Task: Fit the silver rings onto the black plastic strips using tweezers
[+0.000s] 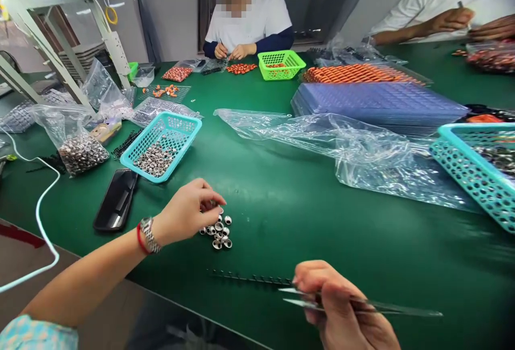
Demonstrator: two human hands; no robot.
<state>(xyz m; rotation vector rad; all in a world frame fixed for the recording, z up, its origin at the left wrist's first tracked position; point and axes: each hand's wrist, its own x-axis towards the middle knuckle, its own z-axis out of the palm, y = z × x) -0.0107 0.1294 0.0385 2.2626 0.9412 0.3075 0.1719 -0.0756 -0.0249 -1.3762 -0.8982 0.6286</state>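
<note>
My left hand (192, 209) reaches over a small pile of silvery ring-like parts (218, 236) on the green table. Its thumb and fingertips come together at one small part at the pile's upper edge. Metal tweezers (382, 307) lie in my right hand (338, 304) at the lower right, their two tips apart and pointing left, with nothing between them. A thin black toothed strip (249, 278) lies on the table just left of my right hand, its right end passing behind the fingers.
A blue basket of silvery parts (192, 124), a black phone (115, 199) and a bag of parts (82, 154) sit left. Plastic film (362, 162), stacked trays (370, 100) and another blue basket (475, 170) lie right. Two people work across the table beyond a green basket (281, 75).
</note>
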